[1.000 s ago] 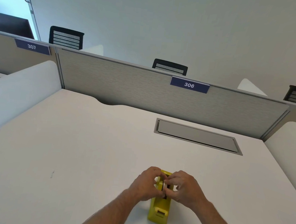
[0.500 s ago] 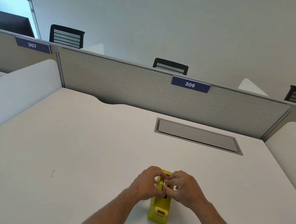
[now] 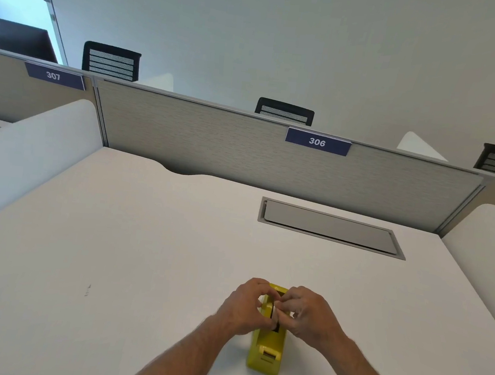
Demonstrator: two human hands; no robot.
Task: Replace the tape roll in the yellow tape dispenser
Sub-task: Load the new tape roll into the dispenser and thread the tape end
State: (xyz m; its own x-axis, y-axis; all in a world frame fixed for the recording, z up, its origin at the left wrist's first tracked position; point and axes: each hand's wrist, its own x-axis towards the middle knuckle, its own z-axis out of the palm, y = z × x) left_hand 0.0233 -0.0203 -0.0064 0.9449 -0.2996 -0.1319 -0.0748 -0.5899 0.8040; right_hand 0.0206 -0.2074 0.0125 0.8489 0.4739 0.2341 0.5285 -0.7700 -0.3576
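A yellow dispenser [image 3: 266, 346] stood on the white counter [image 3: 141, 252] at the lower middle of the frame, its cutter end nearest the camera. Both hands met over its far half. The left hand [image 3: 246, 304] curled against its left side, the right hand [image 3: 308, 312] against its right, fingers [image 3: 284, 305] pinched together over the open top slot. A pale piece, probably the roll [image 3: 270, 305], showed between the fingertips; I could not tell whether either grip was closed on it or only touching it. A grey hatch [image 3: 330, 228] lay in the counter at middle right, well apart from the hands. Behind, a partition [image 3: 214, 141] carried a blue "306" label [image 3: 317, 142].
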